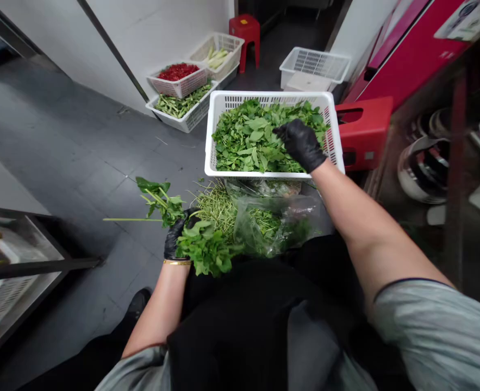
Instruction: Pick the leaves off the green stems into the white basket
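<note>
My left hand (177, 237), in a black glove, is closed around a bunch of leafy greens (207, 247). Leaves and stems stick out on both sides of the fist, and one long pale stem points left. Over the white basket (270, 175) is my black-gloved right hand (300, 143), low against a heap of picked green leaves (248, 136). Its fingers are curled together, and whatever they may hold is hidden. Below the basket lies a pile of thin green stems (217, 209), beside a clear plastic bag (260, 225) with more greens in it.
Baskets of red chillies (178, 71), green beans (178, 103) and pale green vegetables (217, 57) stand by the wall. A red stool (364, 136) is right of the leaf basket, another red stool (244, 41) farther back. A metal rack (39, 266) stands at left.
</note>
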`<action>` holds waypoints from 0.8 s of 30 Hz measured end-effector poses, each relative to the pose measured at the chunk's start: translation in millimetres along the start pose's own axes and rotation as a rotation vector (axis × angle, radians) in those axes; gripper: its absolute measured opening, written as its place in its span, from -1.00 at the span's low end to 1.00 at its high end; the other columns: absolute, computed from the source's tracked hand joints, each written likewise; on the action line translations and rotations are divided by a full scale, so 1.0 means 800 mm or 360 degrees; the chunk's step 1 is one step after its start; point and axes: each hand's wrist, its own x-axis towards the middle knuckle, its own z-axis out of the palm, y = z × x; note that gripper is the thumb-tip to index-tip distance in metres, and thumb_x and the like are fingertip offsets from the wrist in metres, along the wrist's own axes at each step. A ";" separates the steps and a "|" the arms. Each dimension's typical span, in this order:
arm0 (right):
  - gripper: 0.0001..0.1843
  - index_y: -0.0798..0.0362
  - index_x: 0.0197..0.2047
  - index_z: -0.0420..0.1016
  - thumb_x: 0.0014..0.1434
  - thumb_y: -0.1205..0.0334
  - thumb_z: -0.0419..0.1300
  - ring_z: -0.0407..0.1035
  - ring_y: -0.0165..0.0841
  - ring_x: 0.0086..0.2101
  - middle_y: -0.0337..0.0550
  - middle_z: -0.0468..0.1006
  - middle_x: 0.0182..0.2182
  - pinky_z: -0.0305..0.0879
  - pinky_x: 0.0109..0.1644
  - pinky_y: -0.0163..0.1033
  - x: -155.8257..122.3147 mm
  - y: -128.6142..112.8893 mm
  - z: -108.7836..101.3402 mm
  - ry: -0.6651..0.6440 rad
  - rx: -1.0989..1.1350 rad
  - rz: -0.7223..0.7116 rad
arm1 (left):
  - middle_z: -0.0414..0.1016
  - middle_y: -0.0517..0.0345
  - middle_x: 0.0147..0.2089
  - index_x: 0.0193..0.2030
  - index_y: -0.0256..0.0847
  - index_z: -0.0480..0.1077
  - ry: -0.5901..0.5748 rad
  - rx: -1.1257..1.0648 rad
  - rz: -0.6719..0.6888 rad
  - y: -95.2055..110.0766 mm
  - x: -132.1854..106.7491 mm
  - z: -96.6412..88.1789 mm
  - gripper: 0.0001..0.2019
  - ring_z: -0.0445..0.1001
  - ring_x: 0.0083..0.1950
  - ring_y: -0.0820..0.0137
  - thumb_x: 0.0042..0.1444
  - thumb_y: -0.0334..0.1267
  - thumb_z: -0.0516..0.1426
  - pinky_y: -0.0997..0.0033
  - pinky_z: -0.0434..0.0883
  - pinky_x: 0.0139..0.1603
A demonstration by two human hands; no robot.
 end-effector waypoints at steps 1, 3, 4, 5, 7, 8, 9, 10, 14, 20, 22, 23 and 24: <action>-0.57 0.16 0.25 0.51 0.34 0.27 0.18 0.37 -0.04 0.14 0.18 0.53 0.12 0.33 0.24 0.06 0.019 0.016 -0.011 -0.0085 -0.0075 -0.0002 | 0.57 0.21 -0.46 -0.11 -0.22 0.60 -0.0015 -0.0042 0.0016 -0.002 0.001 0.001 -0.70 0.53 -0.48 0.42 -0.05 -0.33 0.36 0.46 0.53 -0.42; -0.32 0.10 0.37 0.40 0.20 0.24 0.35 0.35 0.02 0.19 0.15 0.49 0.21 0.32 0.27 0.14 0.041 0.028 -0.024 -0.0241 -0.0188 -0.0007 | 0.63 0.18 -0.38 -0.11 -0.21 0.59 -0.0011 -0.0043 0.0041 -0.011 0.003 0.005 -0.64 0.57 -0.43 0.39 -0.12 -0.33 0.39 0.42 0.57 -0.36; -0.26 0.09 0.39 0.38 0.16 0.24 0.39 0.36 0.05 0.20 0.15 0.49 0.22 0.32 0.27 0.17 0.041 0.022 -0.025 -0.0257 -0.0204 -0.0016 | 0.65 0.17 -0.34 -0.13 -0.20 0.59 -0.0005 -0.0030 0.0058 -0.017 0.004 0.009 -0.63 0.58 -0.41 0.37 -0.17 -0.34 0.41 0.40 0.58 -0.33; -0.29 0.09 0.37 0.41 0.17 0.21 0.38 0.37 0.06 0.20 0.16 0.51 0.20 0.32 0.27 0.18 0.033 0.009 -0.022 -0.0214 -0.0154 -0.0026 | 0.66 0.17 -0.32 -0.17 -0.18 0.59 0.0000 -0.0008 0.0085 -0.023 0.004 0.011 -0.62 0.59 -0.40 0.36 -0.22 -0.34 0.43 0.38 0.58 -0.31; -0.51 0.10 0.26 0.53 0.32 0.09 0.25 0.42 -0.01 0.17 0.13 0.58 0.12 0.35 0.24 0.12 -0.005 -0.038 -0.004 -0.0127 0.0153 -0.0080 | 0.66 0.18 -0.33 -0.22 -0.16 0.57 0.0001 0.0075 0.0160 -0.036 0.004 0.016 -0.61 0.59 -0.40 0.33 -0.28 -0.32 0.47 0.35 0.58 -0.31; -0.57 0.08 0.15 0.60 0.38 0.01 0.17 0.47 -0.07 0.11 0.08 0.63 0.03 0.40 0.20 0.08 -0.033 -0.067 0.011 -0.0160 0.0410 -0.0108 | 0.65 0.18 -0.34 -0.22 -0.15 0.57 0.0000 0.0133 0.0201 -0.042 0.004 0.018 -0.60 0.58 -0.40 0.33 -0.29 -0.31 0.48 0.35 0.57 -0.33; -0.57 0.04 0.03 0.67 0.40 -0.07 0.11 0.53 -0.13 0.02 0.01 0.67 -0.07 0.45 0.14 0.04 -0.063 -0.097 0.028 -0.0342 0.0712 -0.0139 | 0.64 0.18 -0.34 -0.23 -0.14 0.57 0.0004 0.0198 0.0241 -0.047 0.004 0.019 -0.59 0.57 -0.42 0.34 -0.30 -0.30 0.48 0.36 0.56 -0.35; -0.54 0.00 -0.10 0.70 0.38 -0.15 0.12 0.56 -0.16 -0.07 -0.07 0.69 -0.16 0.49 0.09 0.01 -0.093 -0.126 0.046 -0.0605 0.1028 -0.0175 | 0.63 0.18 -0.36 -0.24 -0.14 0.56 0.0023 0.0266 0.0286 -0.051 0.005 0.020 -0.59 0.55 -0.43 0.36 -0.31 -0.30 0.49 0.36 0.55 -0.37; -0.48 0.03 -0.38 0.65 0.17 -0.30 0.27 0.54 -0.20 -0.18 -0.14 0.66 -0.35 0.48 0.09 -0.04 -0.162 -0.189 0.110 -0.0677 0.1875 0.0042 | 0.58 0.19 -0.45 -0.33 -0.18 0.58 0.0201 0.0527 0.0437 -0.053 0.003 0.019 -0.63 0.44 -0.53 0.41 -0.33 -0.22 0.52 0.39 0.48 -0.48; -0.66 0.08 -0.42 0.64 0.26 0.02 0.28 0.44 -0.36 -0.33 -0.18 0.64 -0.37 0.34 -0.12 -0.26 -0.160 -0.190 0.106 -0.0905 0.1424 -0.0156 | 0.63 0.14 -0.33 -0.05 -0.17 0.63 0.0085 0.0454 0.0278 -0.031 -0.009 0.017 -0.50 0.32 -0.58 0.52 -0.19 -0.16 0.50 0.47 0.31 -0.60; -0.73 0.07 -0.43 0.63 0.25 0.12 0.30 0.43 -0.39 -0.36 -0.21 0.63 -0.39 0.28 -0.18 -0.30 -0.170 -0.198 0.102 -0.1097 0.1203 -0.0354 | 0.57 0.20 -0.41 0.01 -0.15 0.61 -0.0041 0.0340 0.0166 -0.027 -0.011 0.018 -0.47 0.33 -0.59 0.52 -0.18 -0.22 0.49 0.47 0.32 -0.58; -0.73 0.07 -0.44 0.63 0.25 0.13 0.30 0.44 -0.39 -0.37 -0.21 0.62 -0.41 0.27 -0.19 -0.31 -0.176 -0.202 0.103 -0.1107 0.1172 -0.0348 | 0.52 0.24 -0.46 0.01 -0.16 0.60 -0.0098 0.0277 0.0117 -0.026 -0.011 0.018 -0.48 0.33 -0.60 0.52 -0.18 -0.24 0.48 0.48 0.33 -0.58; -0.70 0.08 -0.45 0.62 0.25 0.11 0.29 0.44 -0.39 -0.37 -0.20 0.61 -0.44 0.28 -0.20 -0.31 -0.181 -0.205 0.104 -0.1065 0.1208 -0.0269 | 0.47 0.27 -0.50 -0.02 -0.19 0.60 -0.0134 0.0221 0.0073 -0.026 -0.011 0.017 -0.49 0.31 -0.61 0.54 -0.19 -0.25 0.47 0.50 0.32 -0.59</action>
